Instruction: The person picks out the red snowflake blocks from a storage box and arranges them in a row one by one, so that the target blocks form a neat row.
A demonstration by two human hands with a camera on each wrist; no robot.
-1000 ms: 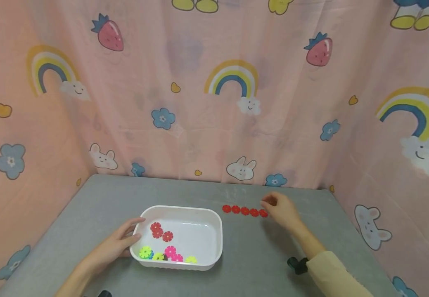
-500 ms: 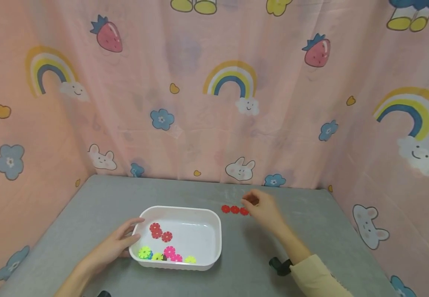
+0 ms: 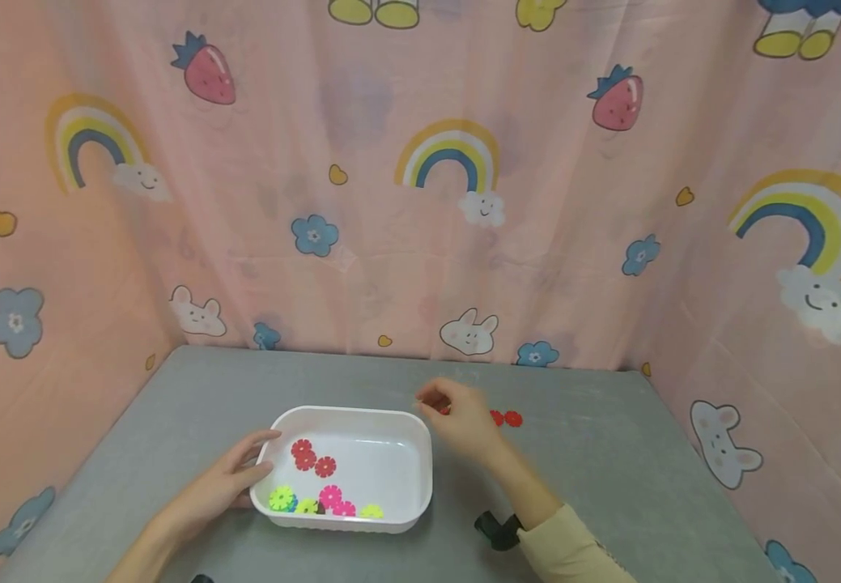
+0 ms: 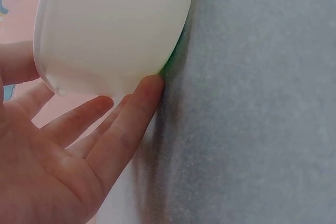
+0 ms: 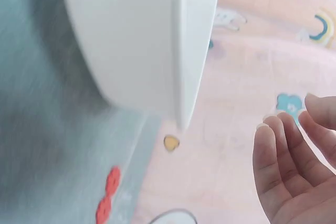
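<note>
My left hand (image 3: 219, 482) holds the left end of a white plastic tub (image 3: 350, 411). In the left wrist view the hand (image 4: 60, 166) has a digit at the rim and fingertips against the outer wall (image 4: 115, 35). Inside lie red snowflake building discs (image 3: 305, 460), with yellow (image 3: 282, 498), pink (image 3: 330, 495) and blue ones near the front wall. My right hand (image 3: 467, 421) hovers over a row of red discs (image 3: 512, 419), hiding most of it. Nothing shows between its loosely bent fingers (image 5: 265, 156) in the right wrist view.
A grey table (image 3: 631, 478) carries everything. Pink patterned curtains (image 3: 362, 267) close off its back and sides. A black strap-like device (image 3: 499, 530) sits at the right wrist.
My right hand has swept left along the red row toward the tub, uncovering the row's right end and covering its left part. The left hand and tub stay put.
</note>
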